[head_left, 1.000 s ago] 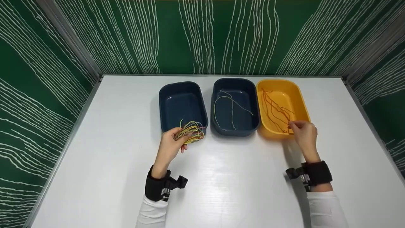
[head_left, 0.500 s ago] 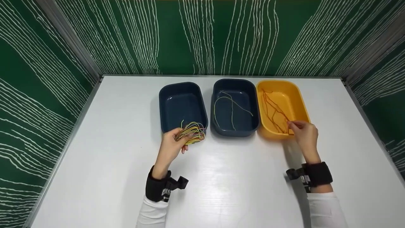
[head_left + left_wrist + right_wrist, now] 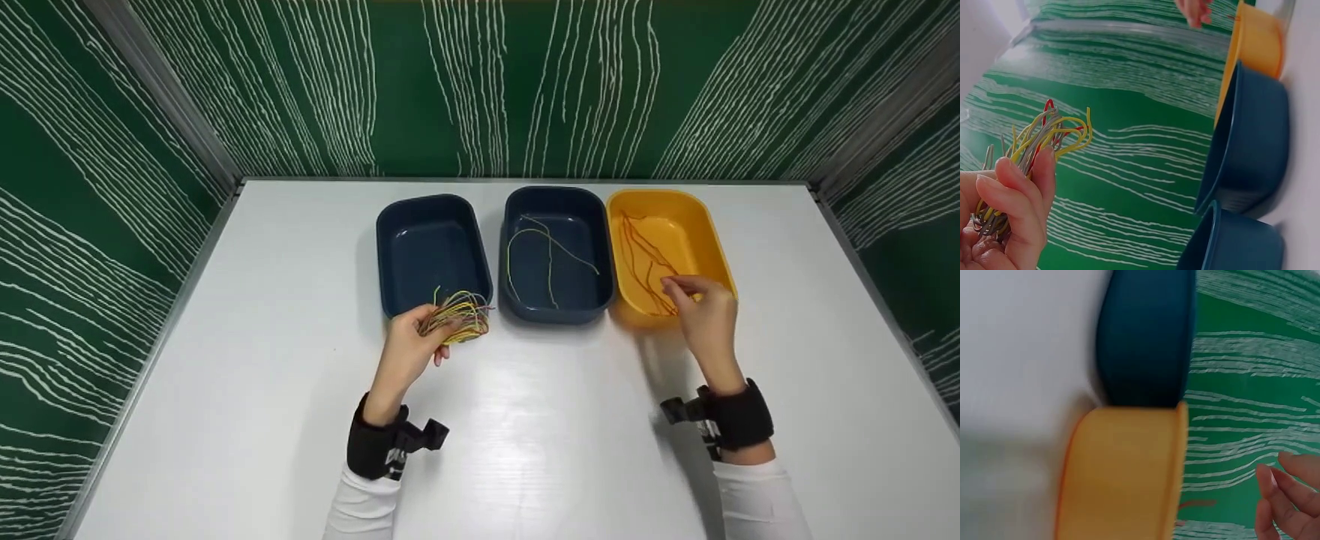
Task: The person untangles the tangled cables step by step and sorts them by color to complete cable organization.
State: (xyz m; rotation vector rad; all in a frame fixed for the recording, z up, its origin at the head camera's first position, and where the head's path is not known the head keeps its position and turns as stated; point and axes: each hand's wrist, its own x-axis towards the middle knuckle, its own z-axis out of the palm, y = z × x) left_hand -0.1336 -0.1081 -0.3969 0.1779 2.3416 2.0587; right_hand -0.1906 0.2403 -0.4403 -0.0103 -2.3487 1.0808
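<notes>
Gripping bundle (image 3: pixel 461 322) of thin wires in left hand (image 3: pixel 409 349), with thumb and fingers curled round it. Mixed yellow, grey and red, with loops and loose ends sticking out past the fingertips. Held above front right corner of left bin (image 3: pixel 431 259), well apart from it in left wrist view. Wearing black left strap (image 3: pixel 369 446), then white left sleeve (image 3: pixel 362 502).

Dark blue on left bin, with a gap before middle bin (image 3: pixel 577 292). Also dark blue, holding two pale wires (image 3: pixel 550 259), crossing near the top, one bent in a wide arc.

Next along, yellow bin (image 3: pixel 697 240), right up against middle bin. Several orange wires (image 3: pixel 655 251) inside, mostly along its left half, running towards the front.

Over front right part of yellow bin with right hand (image 3: pixel 709 319), thumb and fingers loosely bent, tips near each other, grip slack. Hiding part of the orange wires in head view. Apart from the rim in right wrist view, with one orange strand poking past that rim. Wearing matching right strap (image 3: pixel 741 420), then white right sleeve (image 3: pixel 757 499).

All on white table (image 3: pixel 525 465).
</notes>
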